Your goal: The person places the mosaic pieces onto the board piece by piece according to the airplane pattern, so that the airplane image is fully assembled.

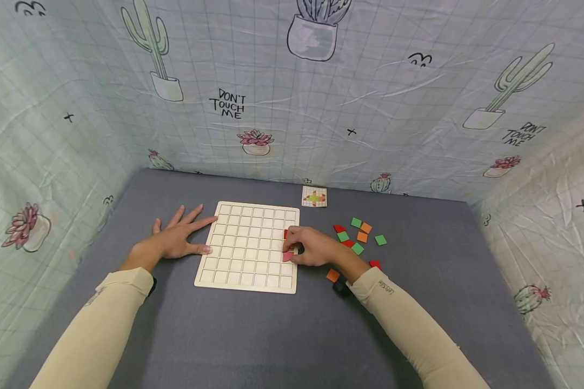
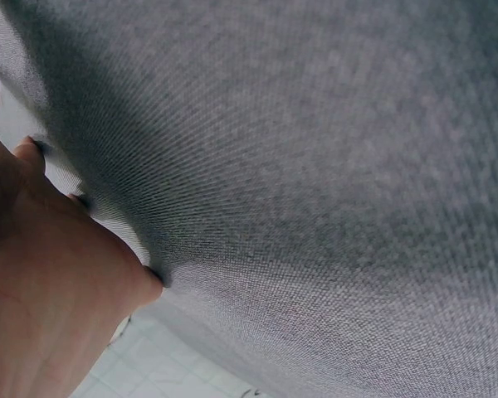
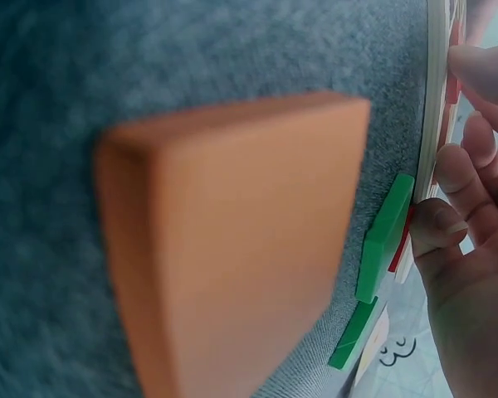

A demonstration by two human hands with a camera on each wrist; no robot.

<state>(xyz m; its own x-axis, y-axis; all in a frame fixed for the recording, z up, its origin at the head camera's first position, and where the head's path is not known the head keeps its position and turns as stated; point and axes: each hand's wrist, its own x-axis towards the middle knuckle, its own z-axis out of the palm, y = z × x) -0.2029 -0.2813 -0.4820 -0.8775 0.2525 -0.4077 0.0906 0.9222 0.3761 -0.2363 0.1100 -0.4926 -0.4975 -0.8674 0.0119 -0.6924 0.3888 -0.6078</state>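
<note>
A pale gridded board lies on the grey table. My left hand rests at its left side with fingers spread; the thumb and index fingertips touch the edge. In the left wrist view, the left hand lies against grey cloth. My right hand is over the board's right edge, with its fingertips pinching a red tile on the rightmost column. Another bit of red shows above it, partly hidden by the fingers. The right wrist view has the right hand at the board's edge.
Several green, orange and red tiles lie right of the board, among them a green tile and an orange tile near the right wrist. A small pattern card stands behind the board. A printed cloth hangs around the table.
</note>
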